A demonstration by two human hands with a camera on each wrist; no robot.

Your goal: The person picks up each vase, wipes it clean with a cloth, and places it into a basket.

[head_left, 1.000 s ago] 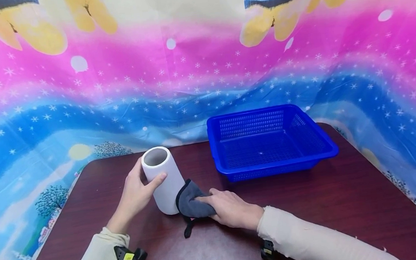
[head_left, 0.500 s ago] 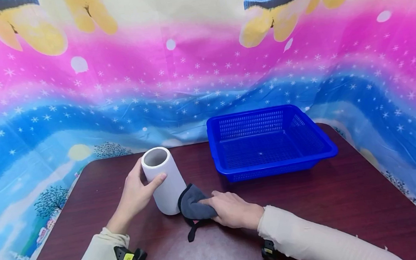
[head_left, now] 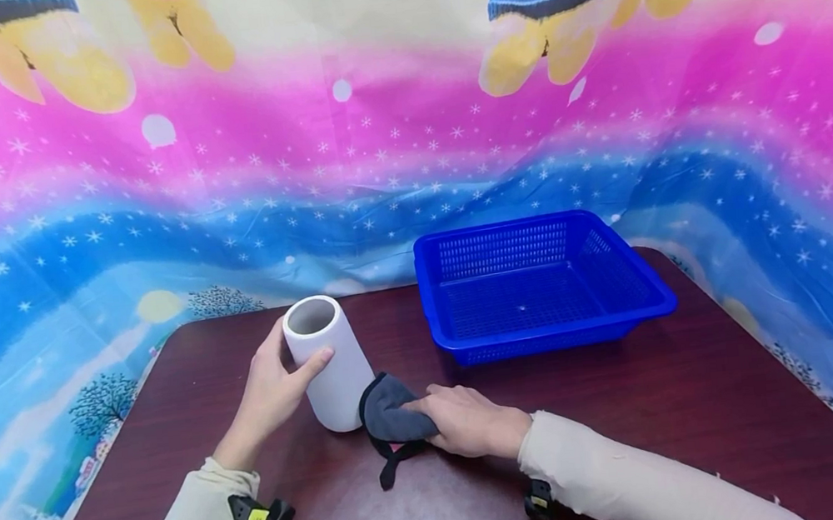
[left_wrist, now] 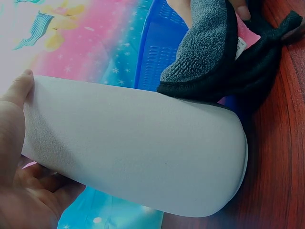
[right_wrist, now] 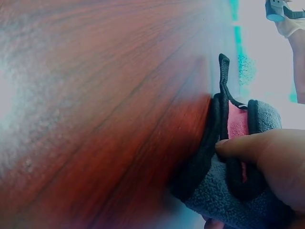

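Note:
A white tapered vase (head_left: 339, 380) with an open top stands on the dark wood table (head_left: 275, 508), leaning slightly in the head view. My left hand (head_left: 272, 387) grips its upper part, thumb across the near side and fingers behind. In my right hand (head_left: 469, 418) is a folded grey cloth (head_left: 395, 408) with black edging, a hanging loop and a bit of pink inside. The cloth lies against the lower right side of the vase (left_wrist: 138, 143), as the left wrist view also shows. From the right wrist view, the thumb pinches the folded cloth (right_wrist: 224, 195).
A blue plastic basket (head_left: 544, 333) with perforated walls stands at the back right of the table. Behind the table hangs a pink and blue printed curtain (head_left: 375, 147). Small black devices are strapped at both wrists.
My right hand and the cloth have slid slightly down and to the right along the lower side of the vase. The left hand and vase stay nearly where they were.

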